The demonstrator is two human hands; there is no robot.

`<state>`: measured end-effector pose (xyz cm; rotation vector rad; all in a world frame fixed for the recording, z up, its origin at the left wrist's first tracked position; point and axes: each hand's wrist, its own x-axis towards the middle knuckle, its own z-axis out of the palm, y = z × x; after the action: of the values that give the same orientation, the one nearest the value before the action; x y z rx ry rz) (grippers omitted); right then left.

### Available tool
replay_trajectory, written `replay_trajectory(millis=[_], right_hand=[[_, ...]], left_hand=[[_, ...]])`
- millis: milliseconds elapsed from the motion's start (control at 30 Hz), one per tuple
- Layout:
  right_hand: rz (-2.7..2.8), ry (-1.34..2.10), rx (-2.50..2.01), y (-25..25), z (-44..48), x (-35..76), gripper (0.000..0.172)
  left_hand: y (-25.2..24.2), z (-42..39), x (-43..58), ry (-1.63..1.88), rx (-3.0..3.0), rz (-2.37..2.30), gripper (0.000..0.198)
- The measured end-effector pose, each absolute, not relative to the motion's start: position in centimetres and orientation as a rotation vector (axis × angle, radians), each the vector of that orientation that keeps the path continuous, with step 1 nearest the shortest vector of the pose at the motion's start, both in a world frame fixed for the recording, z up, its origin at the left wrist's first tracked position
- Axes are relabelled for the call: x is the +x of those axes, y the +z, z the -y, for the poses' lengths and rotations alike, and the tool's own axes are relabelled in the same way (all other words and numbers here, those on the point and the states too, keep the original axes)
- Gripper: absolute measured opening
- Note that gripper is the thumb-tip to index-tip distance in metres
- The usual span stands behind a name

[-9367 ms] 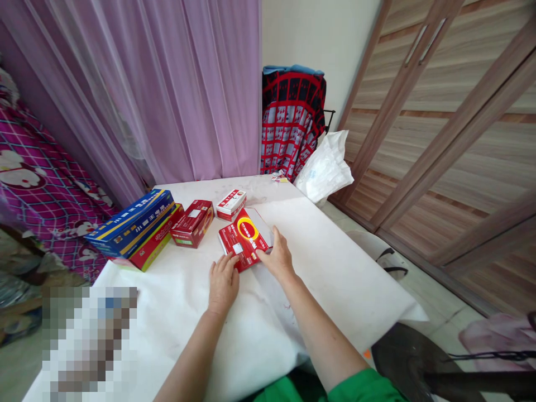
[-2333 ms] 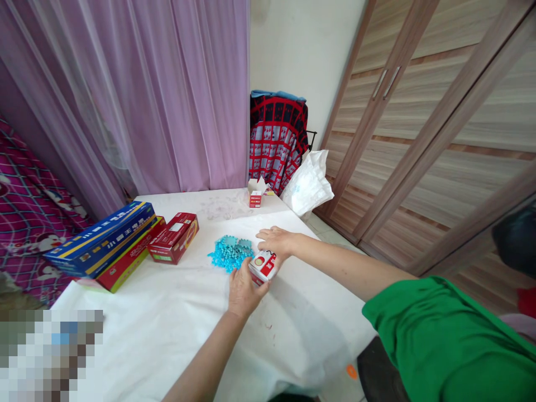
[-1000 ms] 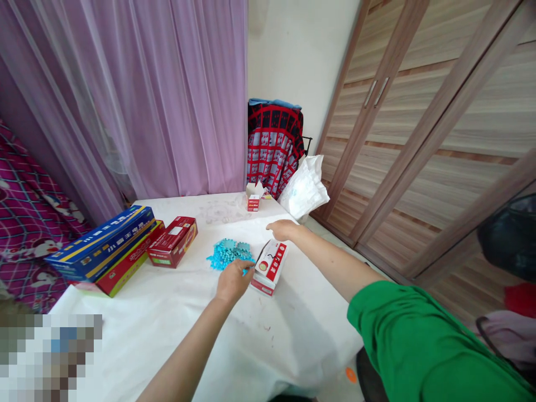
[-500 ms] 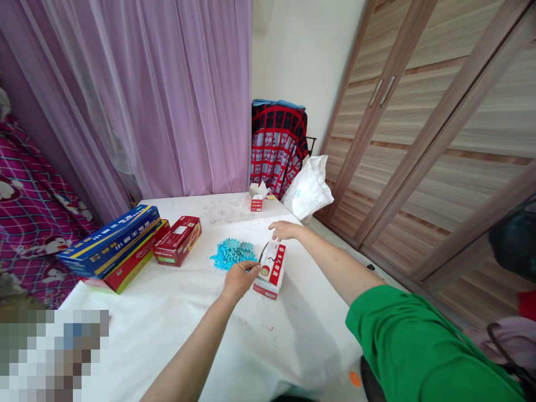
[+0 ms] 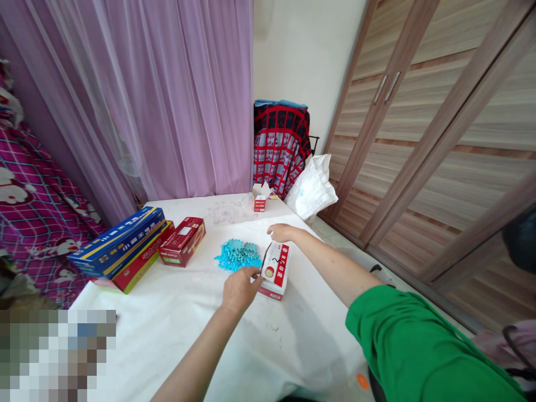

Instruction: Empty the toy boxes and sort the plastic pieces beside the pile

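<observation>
I saw the left hand (image 5: pixel 239 289) pinching the red-and-white box (image 5: pixel 276 269) beside blue puzzle pieces (image 5: pixel 237 255) — right hand (image 5: pixel 281 231) curled over its far end, grip impossible to tell.

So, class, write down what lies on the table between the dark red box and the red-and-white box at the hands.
A loose pile of small blue pieces lies between the dark red box and the red-and-white box, as the head view shows.

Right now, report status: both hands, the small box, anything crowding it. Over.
Left hand at red-and-white box near end, grip unclear. Right hand on its far end. Blue pieces heaped close beside it.
</observation>
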<state>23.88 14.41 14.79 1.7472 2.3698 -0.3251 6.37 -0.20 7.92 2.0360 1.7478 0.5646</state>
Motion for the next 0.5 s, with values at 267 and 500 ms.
replay_trajectory(millis=[267,500], right_hand=[[-2.354,-0.345,1.831,15.32,-14.36,24.35,0.041],[-2.28,-0.417,1.893,14.86,-14.36,24.55,0.031]], left_hand=[[8.59,0.86,6.89,0.46,2.166,-1.888,0.031],[8.77,0.68,7.3,0.271,2.221,-1.979,0.035]])
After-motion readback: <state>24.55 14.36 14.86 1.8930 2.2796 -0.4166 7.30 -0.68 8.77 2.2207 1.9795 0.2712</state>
